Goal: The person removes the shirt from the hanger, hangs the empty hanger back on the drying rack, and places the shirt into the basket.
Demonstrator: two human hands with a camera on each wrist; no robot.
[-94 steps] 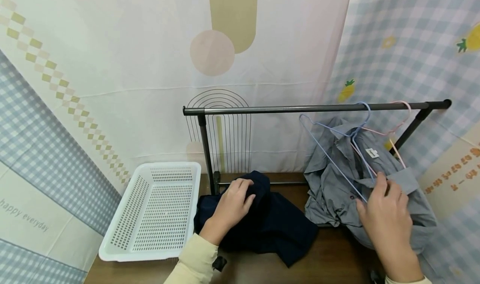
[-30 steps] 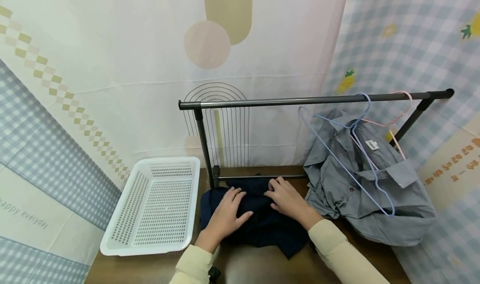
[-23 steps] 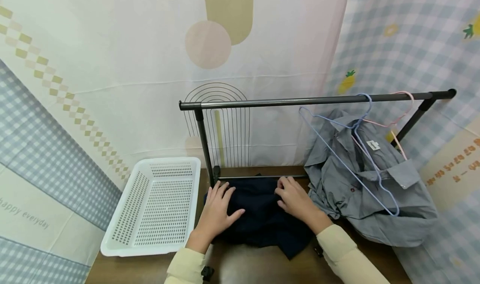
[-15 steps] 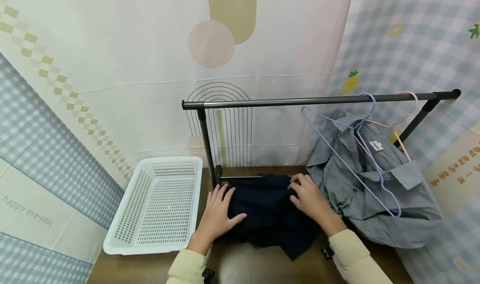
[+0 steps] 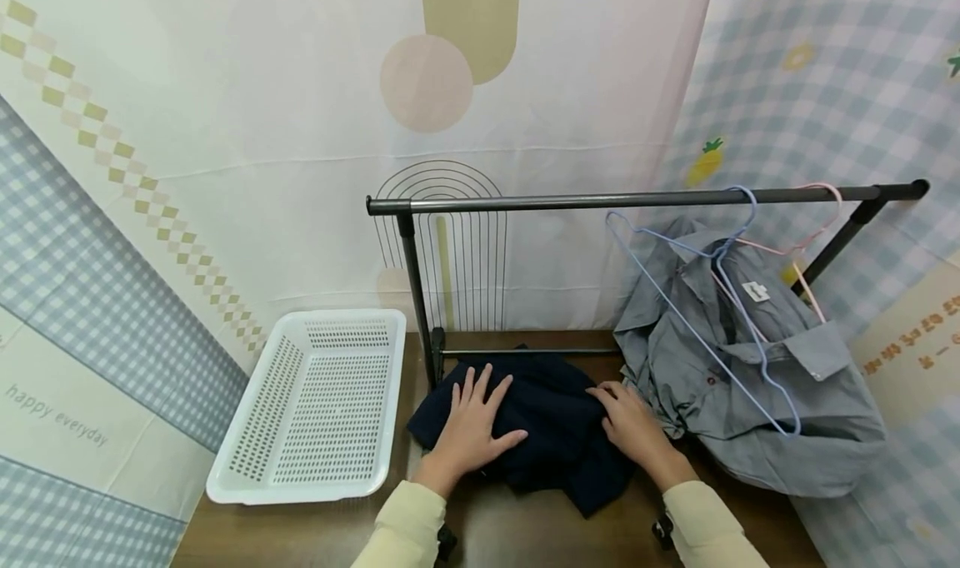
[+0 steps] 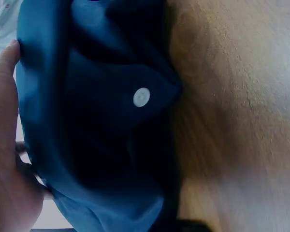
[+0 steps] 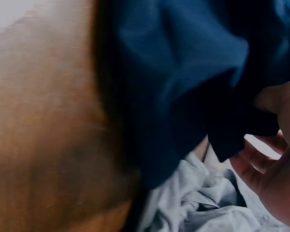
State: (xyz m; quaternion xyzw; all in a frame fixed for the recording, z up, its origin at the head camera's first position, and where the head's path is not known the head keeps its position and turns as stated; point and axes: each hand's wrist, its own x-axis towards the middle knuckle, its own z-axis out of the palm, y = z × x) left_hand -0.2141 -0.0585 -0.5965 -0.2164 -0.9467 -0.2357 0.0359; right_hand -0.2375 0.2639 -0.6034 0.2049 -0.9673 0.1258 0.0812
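Note:
A crumpled navy shirt (image 5: 551, 410) lies on the table under the rack. In the left wrist view, a white button (image 6: 141, 97) shows on a pointed piece of it. My left hand (image 5: 472, 430) rests on the shirt's left part with fingers spread. At its right edge, my right hand (image 5: 633, 426) pinches the cloth; the right wrist view shows the thumb (image 7: 275, 99) against the fabric and the other fingers beyond its edge. Much of the shirt is folded under itself and hidden.
A white plastic basket (image 5: 307, 410) stands left of the shirt. Over the table runs a black rack rail (image 5: 555, 202). A blue hanger (image 5: 675, 306) and a pink hanger (image 5: 806, 247) hang at its right, with a grey shirt (image 5: 810, 426) there.
My right hand has left the blue hanger and grey shirt and come to the navy shirt. Both hands have shifted its folds; lately the left hand has moved right onto the cloth.

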